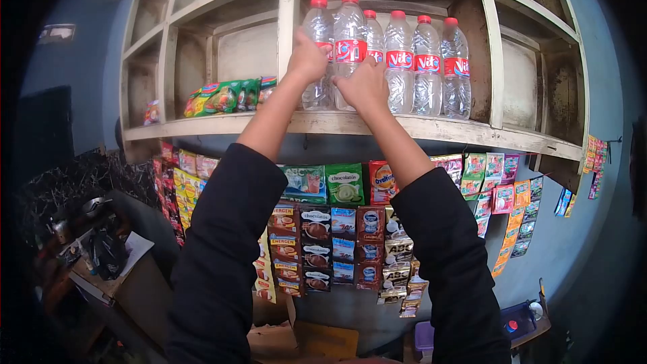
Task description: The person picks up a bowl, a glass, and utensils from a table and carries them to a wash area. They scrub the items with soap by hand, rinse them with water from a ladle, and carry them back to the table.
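Note:
Clear plastic water bottles with red caps and red labels stand upright in a row on the wooden shelf (323, 123). My left hand (308, 62) is at the leftmost water bottle (318, 23), its fingers around the label area. My right hand (364, 86) grips the second water bottle (350, 20), which stands slightly forward of its neighbours; the thumb is on its left side and the fingers are to the right. Behind my right hand, a third bottle (373, 27) is partly covered. Further right are several more bottles, including one at the end (456, 47).
Green and red packets (226, 98) lie in the compartment to the left. Below the shelf hang strips of drink sachets (317, 249). At lower left is a cabinet (128, 269) with things on top; an open cardboard box (273, 337) sits low down.

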A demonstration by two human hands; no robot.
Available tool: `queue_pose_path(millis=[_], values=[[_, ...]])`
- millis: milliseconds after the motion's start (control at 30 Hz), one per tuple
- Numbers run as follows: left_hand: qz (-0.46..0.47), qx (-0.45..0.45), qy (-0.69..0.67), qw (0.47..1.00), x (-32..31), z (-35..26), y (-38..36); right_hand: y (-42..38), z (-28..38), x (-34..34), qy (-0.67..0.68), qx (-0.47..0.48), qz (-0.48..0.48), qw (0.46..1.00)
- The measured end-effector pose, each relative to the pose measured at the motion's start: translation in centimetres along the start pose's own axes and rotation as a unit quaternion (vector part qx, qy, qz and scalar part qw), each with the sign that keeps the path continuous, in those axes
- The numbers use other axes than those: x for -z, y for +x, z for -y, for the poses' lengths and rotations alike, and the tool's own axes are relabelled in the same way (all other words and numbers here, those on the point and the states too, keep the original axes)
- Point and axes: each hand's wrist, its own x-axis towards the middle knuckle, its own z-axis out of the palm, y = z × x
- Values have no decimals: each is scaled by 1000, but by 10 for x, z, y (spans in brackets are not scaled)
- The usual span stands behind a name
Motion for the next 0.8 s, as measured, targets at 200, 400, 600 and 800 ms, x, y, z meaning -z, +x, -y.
queue_pose_path(millis=[200, 400, 600, 800], values=[[-83, -102, 57, 990, -16, 19, -9, 0, -2, -2, -56, 0, -77, 995], [-204, -264, 135, 933, -23, 27, -45, -9, -8, 3, 6, 46, -102, 994], [-175, -158, 226, 945, -34, 16, -76, -17, -10, -5, 0, 35, -123, 992], [-135, -143, 198, 960, -28, 26, -69, -20, -10, -3, 0, 18, -98, 995]])
